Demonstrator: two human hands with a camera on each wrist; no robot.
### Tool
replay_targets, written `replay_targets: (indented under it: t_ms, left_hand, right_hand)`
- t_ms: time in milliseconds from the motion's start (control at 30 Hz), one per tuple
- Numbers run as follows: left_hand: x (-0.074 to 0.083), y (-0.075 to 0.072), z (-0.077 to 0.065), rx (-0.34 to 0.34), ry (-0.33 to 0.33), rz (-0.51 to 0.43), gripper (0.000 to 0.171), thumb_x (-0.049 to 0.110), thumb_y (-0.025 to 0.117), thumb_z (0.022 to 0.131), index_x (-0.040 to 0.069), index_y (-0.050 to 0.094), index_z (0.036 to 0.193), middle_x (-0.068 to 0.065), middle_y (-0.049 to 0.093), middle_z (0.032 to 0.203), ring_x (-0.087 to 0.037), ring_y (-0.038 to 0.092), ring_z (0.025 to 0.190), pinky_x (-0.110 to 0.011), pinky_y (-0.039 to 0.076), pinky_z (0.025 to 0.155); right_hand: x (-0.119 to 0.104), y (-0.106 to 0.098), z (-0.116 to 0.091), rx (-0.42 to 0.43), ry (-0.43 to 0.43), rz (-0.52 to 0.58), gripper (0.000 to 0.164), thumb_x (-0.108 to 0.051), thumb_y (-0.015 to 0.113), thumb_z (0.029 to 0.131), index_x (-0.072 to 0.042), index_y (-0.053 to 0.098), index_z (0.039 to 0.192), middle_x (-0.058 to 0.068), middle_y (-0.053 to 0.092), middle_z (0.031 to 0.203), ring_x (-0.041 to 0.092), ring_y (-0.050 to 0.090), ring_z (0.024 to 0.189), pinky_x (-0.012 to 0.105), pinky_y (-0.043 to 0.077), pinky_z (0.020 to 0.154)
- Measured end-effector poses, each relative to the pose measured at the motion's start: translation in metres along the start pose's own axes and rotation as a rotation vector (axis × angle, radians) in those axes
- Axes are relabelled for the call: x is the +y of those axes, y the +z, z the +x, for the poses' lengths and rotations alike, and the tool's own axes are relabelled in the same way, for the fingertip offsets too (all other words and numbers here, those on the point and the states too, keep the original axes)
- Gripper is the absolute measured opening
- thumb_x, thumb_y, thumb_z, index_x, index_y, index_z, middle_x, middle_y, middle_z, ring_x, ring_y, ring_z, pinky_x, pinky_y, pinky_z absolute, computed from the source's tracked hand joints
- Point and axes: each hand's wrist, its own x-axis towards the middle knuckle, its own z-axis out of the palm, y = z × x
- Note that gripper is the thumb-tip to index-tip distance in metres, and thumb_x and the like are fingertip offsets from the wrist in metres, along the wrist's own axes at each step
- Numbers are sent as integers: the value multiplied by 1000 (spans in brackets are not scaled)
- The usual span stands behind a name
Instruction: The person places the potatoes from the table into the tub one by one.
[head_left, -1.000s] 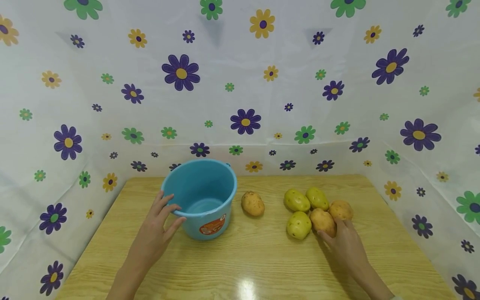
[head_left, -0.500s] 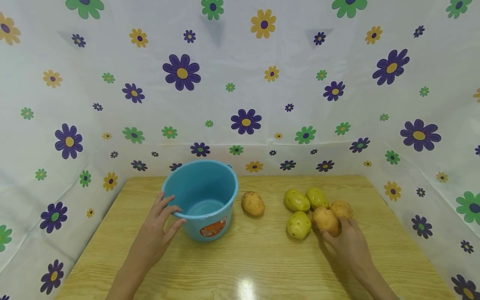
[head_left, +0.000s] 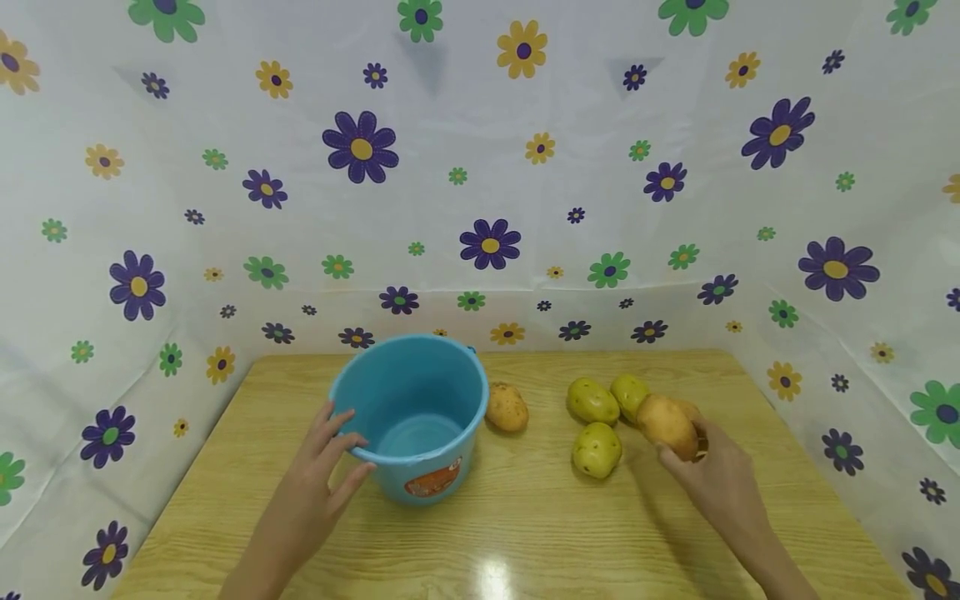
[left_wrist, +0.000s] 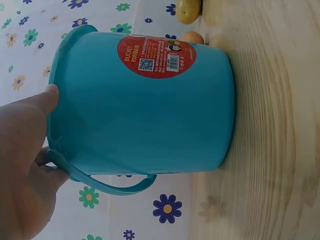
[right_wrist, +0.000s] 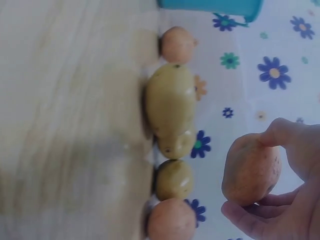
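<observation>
My left hand (head_left: 311, 487) holds the rim of a light blue plastic bucket (head_left: 438, 446), fingers over the edge and thumb on the outside. In the left wrist view the bucket's side (left_wrist: 140, 115) shows a red label, and its handle (left_wrist: 115, 187) hangs down by my fingers. My right hand (head_left: 716, 479) grips a brown potato (head_left: 667, 427) between thumb and fingers, raised off the table in the right wrist view. Behind it another brown potato (head_left: 692, 410) is mostly hidden in the head view.
Three greenish potatoes, at the left (head_left: 592, 402), back (head_left: 627, 393) and front (head_left: 597, 451), lie beside the right hand. One brown potato (head_left: 507, 408) sits just right of the bucket, partly covered by it. A flowered cloth (head_left: 420, 192) surrounds the wooden table (head_left: 525, 517).
My right hand has lifted the brown potato from the group and drawn it slightly right. The bucket has shifted right and nearer, with my left hand still at its rim.
</observation>
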Motion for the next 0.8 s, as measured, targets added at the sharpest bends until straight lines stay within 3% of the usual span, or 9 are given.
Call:
replay_targets:
  t_ms: [400, 800]
  left_hand:
    - [19, 1, -12, -40, -19, 9, 31, 14, 82, 90, 13, 65, 115, -18, 48, 151, -53, 31, 146, -62, 51, 94]
    - [27, 0, -12, -41, -10, 4, 30, 14, 82, 90, 19, 65, 114, -13, 51, 150, -51, 32, 147, -63, 52, 93]
  right_hand:
    - [-24, -11, 1, 85, -74, 51, 57, -23, 82, 89, 12, 58, 128, 26, 69, 105, 33, 71, 84, 18, 55, 62]
    - [-53, -21, 5, 56, -136, 89, 59, -25, 83, 90, 8, 59, 133, 24, 69, 111, 35, 71, 91, 18, 56, 68]
